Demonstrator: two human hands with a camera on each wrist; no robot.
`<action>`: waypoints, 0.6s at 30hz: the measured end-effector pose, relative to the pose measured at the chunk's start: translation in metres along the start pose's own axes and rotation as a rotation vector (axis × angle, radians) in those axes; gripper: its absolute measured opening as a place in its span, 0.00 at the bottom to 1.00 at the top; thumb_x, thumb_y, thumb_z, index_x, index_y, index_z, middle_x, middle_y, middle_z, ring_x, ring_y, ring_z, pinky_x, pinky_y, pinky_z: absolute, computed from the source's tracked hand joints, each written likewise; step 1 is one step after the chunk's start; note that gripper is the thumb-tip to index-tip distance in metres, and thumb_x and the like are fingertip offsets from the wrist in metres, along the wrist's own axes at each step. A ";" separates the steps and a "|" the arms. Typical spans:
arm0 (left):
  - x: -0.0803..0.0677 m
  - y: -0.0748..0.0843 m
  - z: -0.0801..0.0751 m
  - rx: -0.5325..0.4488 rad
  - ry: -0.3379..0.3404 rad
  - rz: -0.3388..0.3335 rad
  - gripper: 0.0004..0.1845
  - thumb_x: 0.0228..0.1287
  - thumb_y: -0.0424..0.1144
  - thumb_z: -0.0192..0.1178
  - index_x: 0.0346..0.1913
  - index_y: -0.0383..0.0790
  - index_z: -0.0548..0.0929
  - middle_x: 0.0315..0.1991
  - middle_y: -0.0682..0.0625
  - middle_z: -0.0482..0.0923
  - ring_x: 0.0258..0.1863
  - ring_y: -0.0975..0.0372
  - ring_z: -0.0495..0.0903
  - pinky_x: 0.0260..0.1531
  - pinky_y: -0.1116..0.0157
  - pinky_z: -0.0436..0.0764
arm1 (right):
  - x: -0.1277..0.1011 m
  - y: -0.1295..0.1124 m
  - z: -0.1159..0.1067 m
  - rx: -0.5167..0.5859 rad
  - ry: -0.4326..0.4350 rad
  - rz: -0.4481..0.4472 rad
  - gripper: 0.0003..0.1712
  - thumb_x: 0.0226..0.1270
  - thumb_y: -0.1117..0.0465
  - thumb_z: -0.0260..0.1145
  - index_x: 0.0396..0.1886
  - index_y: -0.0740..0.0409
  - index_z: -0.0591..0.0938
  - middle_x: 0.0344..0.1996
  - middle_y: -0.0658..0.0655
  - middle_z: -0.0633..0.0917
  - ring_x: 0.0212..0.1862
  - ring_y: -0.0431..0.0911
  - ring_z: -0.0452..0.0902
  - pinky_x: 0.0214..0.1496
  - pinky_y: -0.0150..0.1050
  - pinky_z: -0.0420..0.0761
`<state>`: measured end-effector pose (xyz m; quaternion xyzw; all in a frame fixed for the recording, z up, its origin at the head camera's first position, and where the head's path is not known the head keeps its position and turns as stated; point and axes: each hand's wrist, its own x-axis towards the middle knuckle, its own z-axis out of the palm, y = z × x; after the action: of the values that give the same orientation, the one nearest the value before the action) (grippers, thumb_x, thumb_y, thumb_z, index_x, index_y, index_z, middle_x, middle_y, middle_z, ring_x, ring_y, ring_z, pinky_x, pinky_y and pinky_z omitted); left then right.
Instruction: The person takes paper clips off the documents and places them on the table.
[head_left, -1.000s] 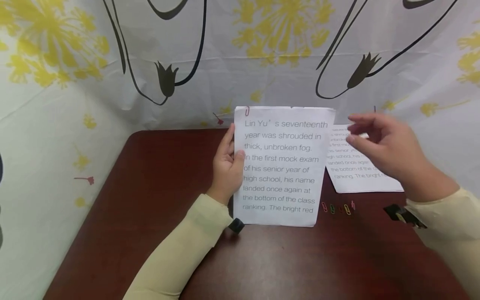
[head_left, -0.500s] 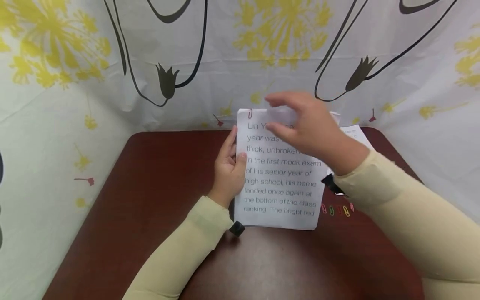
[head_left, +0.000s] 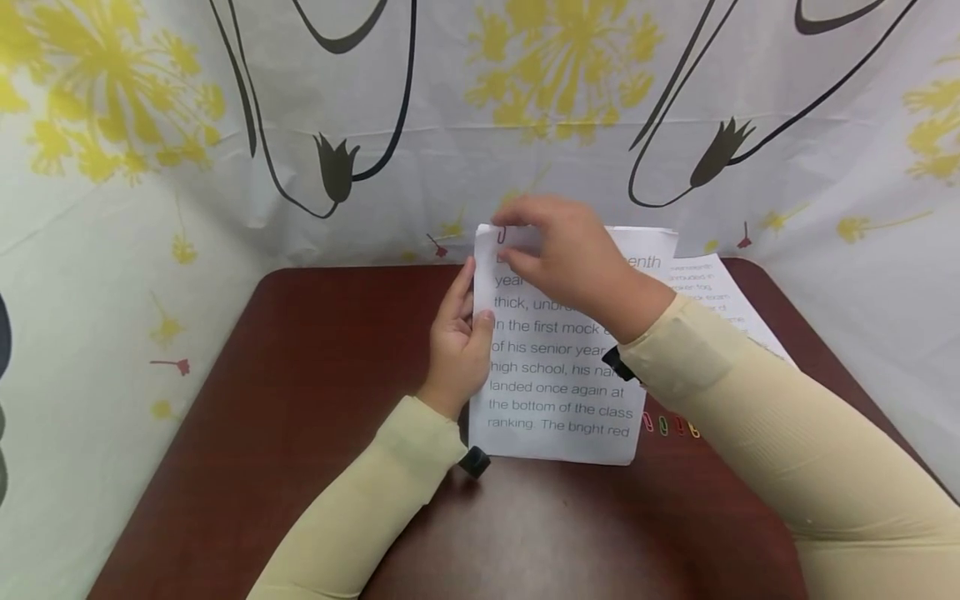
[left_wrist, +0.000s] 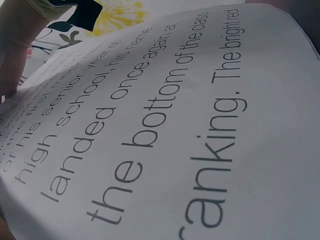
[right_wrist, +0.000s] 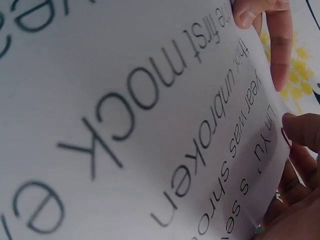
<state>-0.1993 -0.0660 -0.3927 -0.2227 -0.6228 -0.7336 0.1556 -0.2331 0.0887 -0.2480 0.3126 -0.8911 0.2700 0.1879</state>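
Note:
A printed paper stack (head_left: 558, 392) stands tilted up from the dark red table (head_left: 315, 375), and its large text fills the left wrist view (left_wrist: 175, 125) and the right wrist view (right_wrist: 125, 100). My left hand (head_left: 459, 337) grips its left edge, thumb on the front. A red paper clip (head_left: 501, 237) sits on the top left corner. My right hand (head_left: 517, 242) reaches across the page and pinches that corner at the red paper clip (right_wrist: 285, 137), with a fingertip (right_wrist: 302, 131) right against it.
A second printed sheet (head_left: 712, 287) lies flat at the table's back right. Several coloured paper clips (head_left: 671, 425) lie by the stack's lower right corner. A floral curtain (head_left: 480, 108) closes off the back and sides.
My right hand has swung left from above the second sheet, across the page, to the clipped top left corner. The left hand has kept its hold on the stack.

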 end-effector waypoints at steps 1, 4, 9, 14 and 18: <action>0.000 0.000 0.000 0.001 0.001 -0.004 0.41 0.79 0.22 0.49 0.85 0.59 0.56 0.67 0.43 0.81 0.51 0.45 0.90 0.46 0.56 0.91 | 0.000 0.000 0.000 0.001 -0.004 0.010 0.18 0.67 0.65 0.75 0.56 0.60 0.88 0.54 0.58 0.90 0.57 0.53 0.85 0.64 0.50 0.81; -0.001 0.001 0.001 -0.001 0.005 -0.013 0.41 0.78 0.22 0.49 0.85 0.58 0.57 0.66 0.42 0.82 0.50 0.45 0.90 0.45 0.57 0.91 | -0.001 -0.001 0.000 -0.001 -0.007 0.026 0.17 0.66 0.65 0.75 0.55 0.59 0.88 0.52 0.57 0.90 0.56 0.52 0.85 0.63 0.49 0.82; -0.001 0.000 0.002 -0.007 0.006 -0.003 0.41 0.77 0.20 0.48 0.85 0.54 0.57 0.65 0.39 0.82 0.50 0.44 0.89 0.45 0.56 0.91 | -0.001 0.000 0.002 0.014 0.004 0.045 0.14 0.67 0.66 0.74 0.52 0.58 0.88 0.49 0.56 0.91 0.55 0.51 0.87 0.62 0.48 0.84; -0.001 0.001 0.003 -0.008 -0.001 -0.004 0.41 0.78 0.21 0.48 0.85 0.57 0.57 0.66 0.40 0.81 0.50 0.44 0.89 0.44 0.56 0.91 | -0.001 0.001 0.004 0.044 0.026 0.078 0.15 0.67 0.67 0.73 0.52 0.58 0.89 0.48 0.57 0.92 0.55 0.52 0.88 0.61 0.49 0.84; -0.001 0.000 0.003 -0.012 -0.001 0.001 0.41 0.77 0.20 0.48 0.85 0.56 0.58 0.66 0.39 0.81 0.50 0.43 0.89 0.44 0.56 0.91 | 0.000 0.000 0.003 0.094 0.039 0.133 0.14 0.68 0.66 0.72 0.52 0.58 0.89 0.47 0.57 0.92 0.54 0.51 0.89 0.60 0.46 0.86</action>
<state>-0.1981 -0.0626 -0.3926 -0.2243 -0.6184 -0.7372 0.1544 -0.2335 0.0873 -0.2503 0.2561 -0.8923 0.3296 0.1720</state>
